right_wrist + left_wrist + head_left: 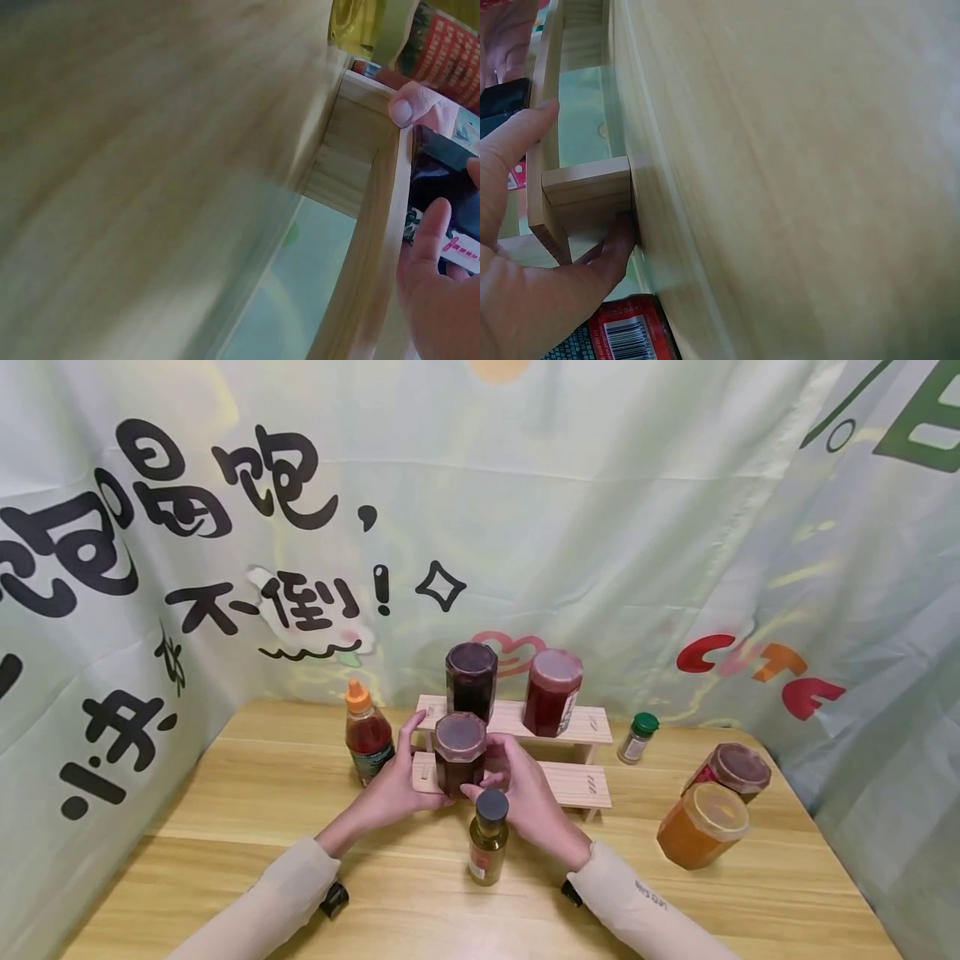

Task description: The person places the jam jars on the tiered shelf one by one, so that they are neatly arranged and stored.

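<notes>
Both hands are working at one dark jam jar [459,755], which is standing upright on the lower step of a small two-tier wooden rack [581,783] on the worktop [420,893]. The left hand [393,781] is cupping the jar from its left side, thumb raised toward the upper step; the right hand [521,793] is wrapping it from the right, fingers curled onto the glass. Each grip is therefore grasping the jar, neither released. The jar's long axis is running vertically, and it is sitting directly between the two palms, slightly ahead of the wrists, so neither hand is nearer.

On the upper step two further jars are standing: a dark one [471,681] just behind the held jar and a red one [553,692] to its right. A small dark-capped bottle [488,837] is standing on the worktop just in front of the right hand, close enough to be knocked on withdrawal. A sauce bottle with an orange cap [367,733] is standing left of the rack.
</notes>
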Demonstrator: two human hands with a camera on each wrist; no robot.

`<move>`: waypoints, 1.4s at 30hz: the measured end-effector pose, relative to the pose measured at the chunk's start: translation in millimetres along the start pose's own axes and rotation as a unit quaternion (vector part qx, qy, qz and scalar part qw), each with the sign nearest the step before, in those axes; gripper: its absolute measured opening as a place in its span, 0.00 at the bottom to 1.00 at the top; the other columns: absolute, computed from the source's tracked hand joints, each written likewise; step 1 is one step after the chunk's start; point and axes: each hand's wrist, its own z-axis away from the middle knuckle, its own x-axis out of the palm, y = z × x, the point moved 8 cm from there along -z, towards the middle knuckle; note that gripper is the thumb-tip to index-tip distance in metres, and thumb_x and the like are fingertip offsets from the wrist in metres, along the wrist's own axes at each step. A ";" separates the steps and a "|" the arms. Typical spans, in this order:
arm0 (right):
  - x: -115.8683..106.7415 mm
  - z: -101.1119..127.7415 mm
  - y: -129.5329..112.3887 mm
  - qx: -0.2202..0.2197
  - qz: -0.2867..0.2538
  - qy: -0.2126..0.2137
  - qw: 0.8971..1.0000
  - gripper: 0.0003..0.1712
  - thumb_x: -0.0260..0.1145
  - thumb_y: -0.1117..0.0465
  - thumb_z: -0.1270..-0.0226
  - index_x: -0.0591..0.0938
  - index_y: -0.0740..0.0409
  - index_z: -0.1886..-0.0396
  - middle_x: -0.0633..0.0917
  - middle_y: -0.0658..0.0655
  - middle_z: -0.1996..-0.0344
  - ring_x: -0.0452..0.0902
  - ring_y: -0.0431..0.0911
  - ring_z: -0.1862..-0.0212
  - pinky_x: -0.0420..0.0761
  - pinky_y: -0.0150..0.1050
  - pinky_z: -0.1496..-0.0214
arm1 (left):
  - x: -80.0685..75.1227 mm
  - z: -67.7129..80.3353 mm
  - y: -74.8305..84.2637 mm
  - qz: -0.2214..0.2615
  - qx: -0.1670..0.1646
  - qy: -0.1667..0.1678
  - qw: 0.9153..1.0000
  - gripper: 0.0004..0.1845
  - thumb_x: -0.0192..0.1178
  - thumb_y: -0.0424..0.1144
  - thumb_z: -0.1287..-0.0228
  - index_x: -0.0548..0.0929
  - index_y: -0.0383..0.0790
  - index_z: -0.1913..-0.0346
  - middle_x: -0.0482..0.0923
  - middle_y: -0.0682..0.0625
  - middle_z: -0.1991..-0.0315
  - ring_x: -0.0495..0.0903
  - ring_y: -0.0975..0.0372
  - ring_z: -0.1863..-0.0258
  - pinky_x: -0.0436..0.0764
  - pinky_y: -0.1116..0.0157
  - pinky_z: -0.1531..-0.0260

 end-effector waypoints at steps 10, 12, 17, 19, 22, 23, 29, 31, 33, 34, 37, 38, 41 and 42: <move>11.2 -8.6 4.4 0.009 -0.019 -0.027 0.999 0.38 0.83 0.66 0.34 0.73 0.59 0.30 0.86 0.61 0.41 0.87 0.53 0.44 0.88 0.45 0.48 | -1.1 0.9 0.2 0.003 0.003 -0.002 1.000 0.76 0.90 0.39 0.51 0.40 0.59 0.12 0.79 0.33 0.34 0.84 0.44 0.44 0.78 0.40 0.39; 13.0 -11.3 5.3 0.015 -0.016 -0.033 0.999 0.38 0.83 0.67 0.35 0.73 0.61 0.30 0.86 0.62 0.42 0.87 0.54 0.46 0.88 0.44 0.48 | -1.5 1.1 0.5 0.002 0.005 -0.001 1.000 0.76 0.90 0.39 0.51 0.40 0.59 0.12 0.77 0.33 0.32 0.83 0.43 0.41 0.77 0.40 0.38; 16.8 -14.1 7.2 0.037 -0.014 -0.035 0.999 0.38 0.83 0.69 0.36 0.73 0.61 0.31 0.86 0.62 0.43 0.88 0.51 0.50 0.88 0.44 0.49 | -1.5 1.9 1.2 0.000 0.009 -0.001 1.000 0.76 0.90 0.39 0.50 0.40 0.58 0.12 0.75 0.33 0.29 0.79 0.41 0.35 0.76 0.39 0.36; 17.5 -14.2 7.2 0.043 -0.019 -0.031 0.998 0.38 0.83 0.68 0.37 0.73 0.61 0.31 0.86 0.62 0.43 0.88 0.51 0.50 0.88 0.45 0.48 | -0.9 2.2 1.9 0.003 0.012 -0.004 1.000 0.75 0.90 0.39 0.49 0.39 0.58 0.12 0.74 0.33 0.28 0.78 0.40 0.33 0.75 0.38 0.35; 18.5 -14.5 7.4 0.047 -0.029 -0.025 0.998 0.38 0.83 0.67 0.37 0.74 0.61 0.31 0.86 0.62 0.42 0.87 0.52 0.48 0.87 0.47 0.47 | -0.1 2.5 2.8 0.009 0.018 -0.007 1.000 0.74 0.89 0.39 0.47 0.39 0.58 0.12 0.71 0.34 0.24 0.74 0.40 0.29 0.73 0.37 0.33; 18.5 -14.6 7.2 0.048 -0.033 -0.023 0.998 0.38 0.83 0.67 0.37 0.74 0.61 0.31 0.86 0.62 0.42 0.87 0.52 0.47 0.87 0.48 0.46 | 0.0 2.6 3.0 0.011 0.018 -0.007 1.000 0.74 0.89 0.39 0.46 0.39 0.58 0.12 0.70 0.35 0.23 0.73 0.39 0.28 0.73 0.37 0.32; 18.0 -13.3 7.2 0.050 -0.032 -0.016 0.998 0.38 0.84 0.66 0.38 0.75 0.61 0.31 0.86 0.62 0.42 0.86 0.53 0.43 0.86 0.51 0.42 | 1.0 3.8 2.6 0.013 0.018 -0.007 1.000 0.73 0.88 0.39 0.46 0.40 0.58 0.12 0.70 0.34 0.23 0.74 0.39 0.28 0.72 0.36 0.32; 17.5 -12.0 6.9 0.050 -0.031 -0.017 0.998 0.39 0.84 0.66 0.37 0.74 0.61 0.30 0.85 0.62 0.41 0.85 0.54 0.42 0.85 0.51 0.41 | 1.3 4.1 2.1 0.010 0.018 -0.007 1.000 0.73 0.88 0.39 0.46 0.40 0.58 0.12 0.70 0.33 0.24 0.74 0.39 0.28 0.72 0.36 0.32; 16.8 -10.6 6.1 0.049 -0.032 -0.021 0.998 0.40 0.84 0.65 0.36 0.73 0.61 0.29 0.85 0.62 0.40 0.84 0.54 0.40 0.84 0.51 0.39 | 1.2 4.1 2.3 0.007 0.019 -0.006 1.000 0.73 0.88 0.39 0.46 0.40 0.58 0.12 0.69 0.33 0.23 0.73 0.38 0.28 0.72 0.36 0.32; 16.0 -9.7 5.7 0.047 -0.032 -0.023 0.998 0.40 0.83 0.65 0.36 0.73 0.61 0.28 0.85 0.62 0.40 0.84 0.54 0.39 0.84 0.51 0.38 | 1.2 3.8 2.4 0.006 0.018 -0.006 1.000 0.73 0.88 0.39 0.46 0.40 0.58 0.12 0.68 0.33 0.22 0.73 0.38 0.28 0.72 0.36 0.32; 13.1 -6.8 3.5 0.044 -0.026 -0.033 0.998 0.40 0.83 0.64 0.33 0.72 0.60 0.27 0.83 0.61 0.38 0.82 0.54 0.38 0.83 0.51 0.37 | 1.4 1.9 2.0 0.004 0.014 -0.006 1.000 0.74 0.89 0.39 0.46 0.39 0.59 0.12 0.68 0.34 0.22 0.74 0.38 0.28 0.73 0.36 0.32; 11.8 -5.8 2.7 0.041 -0.026 -0.037 0.998 0.39 0.82 0.65 0.32 0.72 0.60 0.27 0.83 0.62 0.37 0.81 0.54 0.37 0.83 0.51 0.36 | 1.3 1.5 2.2 0.003 0.013 -0.005 1.000 0.74 0.89 0.39 0.47 0.39 0.60 0.12 0.68 0.34 0.22 0.74 0.38 0.28 0.73 0.37 0.33; 5.5 -2.8 1.6 0.047 -0.023 -0.037 0.998 0.38 0.80 0.67 0.31 0.71 0.62 0.26 0.81 0.64 0.36 0.81 0.57 0.36 0.82 0.52 0.35 | 1.3 0.2 1.6 0.002 0.007 -0.005 1.000 0.75 0.89 0.39 0.48 0.39 0.60 0.12 0.67 0.34 0.22 0.74 0.39 0.28 0.74 0.37 0.33; 2.6 -1.6 1.4 0.051 -0.020 -0.033 0.998 0.38 0.80 0.68 0.31 0.72 0.62 0.26 0.81 0.65 0.36 0.81 0.58 0.36 0.82 0.53 0.35 | 1.5 -0.1 1.3 0.001 0.005 -0.006 1.000 0.75 0.90 0.39 0.48 0.39 0.60 0.12 0.67 0.34 0.22 0.73 0.38 0.28 0.74 0.37 0.33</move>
